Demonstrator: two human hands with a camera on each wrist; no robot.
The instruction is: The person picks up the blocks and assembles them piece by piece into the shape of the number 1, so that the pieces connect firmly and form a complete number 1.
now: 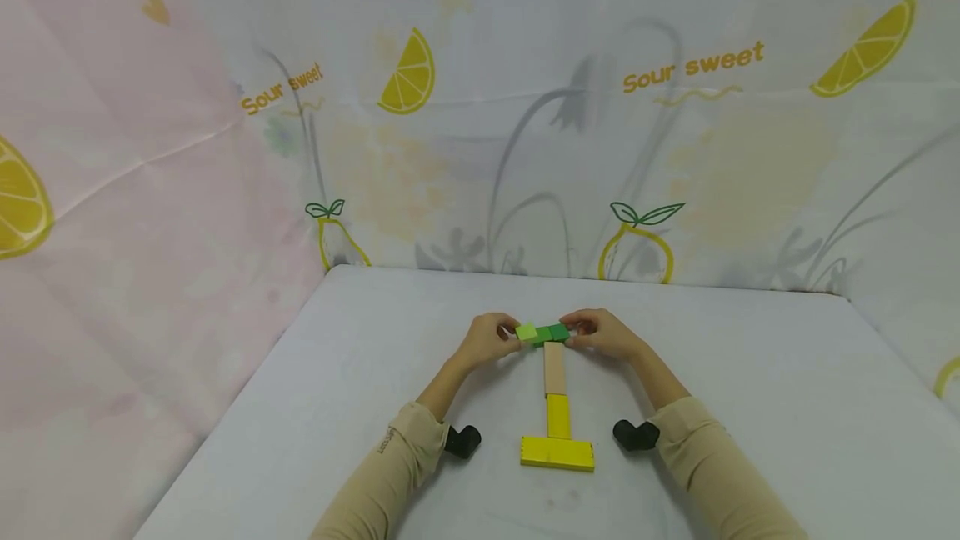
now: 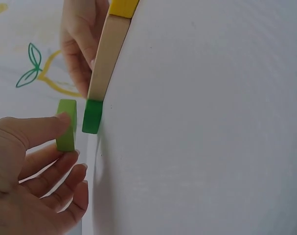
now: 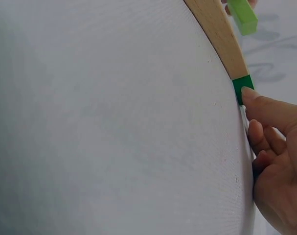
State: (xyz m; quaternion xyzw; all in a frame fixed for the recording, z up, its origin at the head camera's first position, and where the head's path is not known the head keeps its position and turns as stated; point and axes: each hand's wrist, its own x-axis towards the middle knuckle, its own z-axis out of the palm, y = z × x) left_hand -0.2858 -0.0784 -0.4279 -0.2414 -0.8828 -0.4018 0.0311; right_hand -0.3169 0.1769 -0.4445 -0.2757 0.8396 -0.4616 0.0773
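Note:
Between thumb and fingers my left hand [image 1: 483, 342] pinches a light green block [image 1: 527, 332], held up off the table in the left wrist view. My right hand [image 1: 606, 334] grips a dark green block [image 1: 558, 332], its thumb against the block's face in the right wrist view. That dark green block [image 2: 92, 116] sits at the far end of a plain wooden block [image 1: 553, 368]. From there a yellow block [image 1: 558, 416] continues the line toward the near side, ending at a crosswise yellow bar [image 1: 557, 453].
The blocks lie on a white-covered table [image 1: 750, 373]. Behind it hangs a cloth backdrop [image 1: 525, 173] with lemon prints, and a pinkish cloth [image 1: 150, 232] hangs at the left. Black wrist mounts [image 1: 636, 435] stick out from both sleeves beside the block line.

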